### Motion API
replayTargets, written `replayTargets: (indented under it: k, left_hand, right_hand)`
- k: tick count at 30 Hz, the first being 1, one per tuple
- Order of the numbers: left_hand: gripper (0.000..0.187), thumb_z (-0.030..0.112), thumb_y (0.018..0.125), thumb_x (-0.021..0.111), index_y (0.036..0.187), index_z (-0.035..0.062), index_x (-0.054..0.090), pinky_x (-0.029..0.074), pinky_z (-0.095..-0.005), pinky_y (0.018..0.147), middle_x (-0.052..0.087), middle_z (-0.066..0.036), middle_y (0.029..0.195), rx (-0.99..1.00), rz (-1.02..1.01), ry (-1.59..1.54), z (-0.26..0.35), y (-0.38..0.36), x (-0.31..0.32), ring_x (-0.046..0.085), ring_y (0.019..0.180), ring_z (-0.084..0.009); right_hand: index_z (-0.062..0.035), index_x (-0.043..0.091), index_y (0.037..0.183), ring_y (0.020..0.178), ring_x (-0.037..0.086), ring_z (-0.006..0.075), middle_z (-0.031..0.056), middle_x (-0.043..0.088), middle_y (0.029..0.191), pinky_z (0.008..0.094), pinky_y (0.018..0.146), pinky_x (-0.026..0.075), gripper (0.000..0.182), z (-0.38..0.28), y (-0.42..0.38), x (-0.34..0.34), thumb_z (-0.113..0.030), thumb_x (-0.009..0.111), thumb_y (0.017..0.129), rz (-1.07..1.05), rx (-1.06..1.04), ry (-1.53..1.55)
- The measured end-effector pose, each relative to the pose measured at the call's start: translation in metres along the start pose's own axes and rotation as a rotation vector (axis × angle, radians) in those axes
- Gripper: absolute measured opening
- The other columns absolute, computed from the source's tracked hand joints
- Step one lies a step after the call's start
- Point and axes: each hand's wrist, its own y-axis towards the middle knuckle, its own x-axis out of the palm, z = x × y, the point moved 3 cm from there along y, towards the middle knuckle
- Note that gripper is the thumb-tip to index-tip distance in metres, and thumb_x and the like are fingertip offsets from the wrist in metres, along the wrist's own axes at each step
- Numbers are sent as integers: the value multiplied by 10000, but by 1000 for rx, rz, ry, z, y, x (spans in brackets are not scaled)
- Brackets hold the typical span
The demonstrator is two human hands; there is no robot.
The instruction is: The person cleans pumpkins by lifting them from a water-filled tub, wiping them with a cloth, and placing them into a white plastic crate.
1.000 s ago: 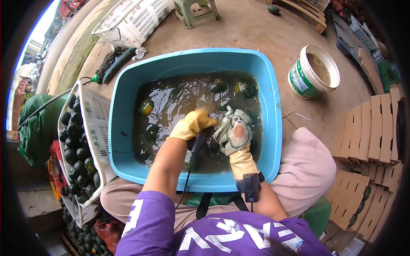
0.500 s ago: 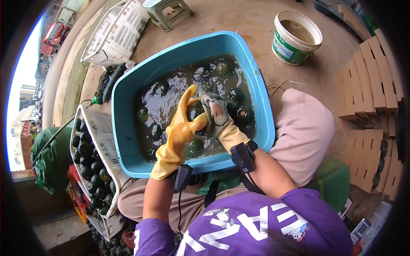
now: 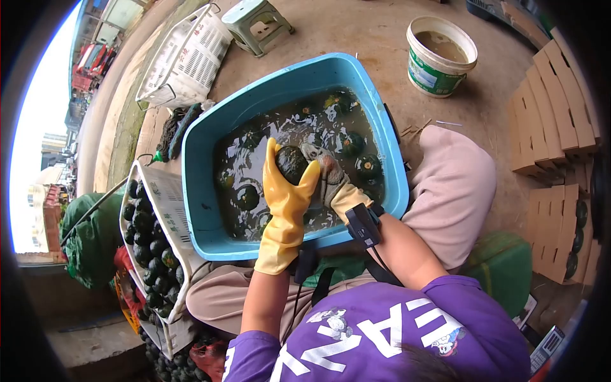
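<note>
My left hand (image 3: 286,197), in a long yellow rubber glove, cups a small dark green pumpkin (image 3: 292,164) above the water, thumb on one side and fingers on the other. Against the pumpkin's right side presses my right hand (image 3: 330,175); a worn grey fabric glove or cloth covers its fingers over a yellow rubber glove. Its fingertips curl along the pumpkin's edge. Both hands are over a blue tub (image 3: 194,191) of murky water, where several more green pumpkins (image 3: 368,165) float.
At the left, a white crate (image 3: 167,213) holds many dark green pumpkins. Another white crate (image 3: 191,57) and a grey-green stool (image 3: 258,25) stand beyond the tub. A white-and-green bucket (image 3: 439,57) of murky water is at the upper right. Cardboard boxes (image 3: 554,108) stack along the right.
The pumpkin has turned and shows more fully in my left hand, whose fingers now point upward around it. My right hand has shifted slightly right and down. The camera view has moved a little.
</note>
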Motion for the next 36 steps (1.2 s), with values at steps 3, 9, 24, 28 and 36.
replayTargets:
  k: [3,9,24,28,36]
  left_hand:
    - [1059,444,785,866,1572,15,302,491,-453,1025,591,-289,1338,-126,-158,58,-2,-16,-12,628,1175,-424]
    - [693,191,943,721,1530,63,378,609,-418,844,591,-120,1327,-667,-440,-1001,-1,-17,-33,657,1138,-254]
    - [607,-107,834,689,1396,84,558,578,-387,884,598,-220,1356,343,-159,304,-48,-10,-57,687,1036,-365]
    - [355,274,1051,491,1238,42,685,522,-346,898,708,-145,1226,-213,-243,-23,-12,-4,-51,698,1021,-272]
    - [346,233,1103,464,1165,-13,699,511,-342,895,738,-120,1120,-268,-62,-428,-11,18,-25,692,1011,-233]
  right_hand:
    - [-79,675,1077,926,661,300,140,684,1017,371,798,526,242,-8,-1,-22,-231,662,889,124,-423,-845]
    - [-75,662,942,802,688,214,100,683,880,375,691,567,83,50,25,-27,-141,639,896,-34,141,38]
    - [-65,694,1174,1120,660,283,141,714,1162,368,1035,503,286,106,30,2,-177,643,915,-36,-335,-785]
    - [-52,604,1347,1143,657,208,141,663,1302,352,990,548,336,37,-4,4,-90,510,1026,-524,150,-259]
    - [-28,623,1254,1145,629,348,182,645,1232,418,1013,506,747,-4,-7,-4,-350,876,629,-80,-435,-471]
